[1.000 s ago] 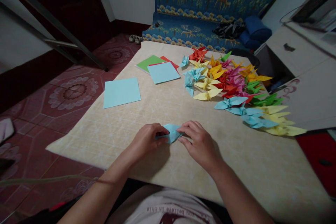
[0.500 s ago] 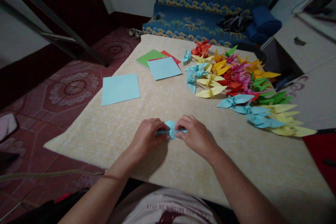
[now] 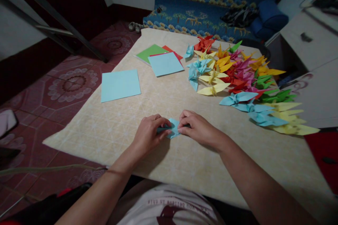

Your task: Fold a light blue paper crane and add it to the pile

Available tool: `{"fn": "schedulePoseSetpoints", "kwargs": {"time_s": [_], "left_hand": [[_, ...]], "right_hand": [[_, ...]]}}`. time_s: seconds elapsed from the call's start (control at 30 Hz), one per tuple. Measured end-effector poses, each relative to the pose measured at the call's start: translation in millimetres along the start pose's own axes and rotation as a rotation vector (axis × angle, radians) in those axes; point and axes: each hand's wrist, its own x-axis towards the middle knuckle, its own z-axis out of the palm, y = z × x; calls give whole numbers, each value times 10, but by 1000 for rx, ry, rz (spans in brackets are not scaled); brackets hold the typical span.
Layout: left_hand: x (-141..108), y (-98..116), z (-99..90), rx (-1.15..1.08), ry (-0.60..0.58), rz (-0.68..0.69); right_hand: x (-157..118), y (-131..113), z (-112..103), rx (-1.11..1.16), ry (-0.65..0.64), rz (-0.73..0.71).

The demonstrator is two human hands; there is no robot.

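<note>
A small folded piece of light blue paper [image 3: 173,128] is held just above or on the cream tablecloth, near the front of the table. My left hand [image 3: 151,132] pinches its left side between thumb and fingers. On the right side, my right hand [image 3: 194,126] has its fingertips closed on the paper's edge. The fingers of both hands cover the paper's ends, so its full shape is hidden.
Flat blue sheet [image 3: 120,85] lies at the left of the table [image 3: 105,126]. Behind it, another blue sheet [image 3: 166,64] overlaps red and green sheets [image 3: 151,52]. Many folded paper cranes [image 3: 237,74] in several colours cover the right back. A patterned sofa [image 3: 190,17] stands beyond.
My right hand has shifted slightly, and more of the blue paper shows between my hands. The camera view has tilted a little, so the table appears slightly higher.
</note>
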Motion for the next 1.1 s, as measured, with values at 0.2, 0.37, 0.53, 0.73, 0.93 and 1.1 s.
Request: {"fn": "schedulePoseSetpoints", "kwargs": {"time_s": [0.2, 0.37, 0.53, 0.73, 0.93, 1.1], "left_hand": [[-17, 11, 57, -7, 23, -13], [-37, 5, 100, 15, 52, -30], [-42, 8, 123, 29, 76, -50], [-27, 24, 128, 53, 87, -58], [-19, 64, 118, 89, 91, -82], [-31, 60, 127, 89, 95, -77]], "right_hand": [[7, -45, -15, -37, 5, 18], [-14, -52, -15, -71, 16, 29], [-45, -46, -13, -127, 37, 27], [-77, -12, 6, -215, 76, 22], [-122, 9, 4, -276, 100, 34], [-227, 48, 50, -257, 171, 83]]}}
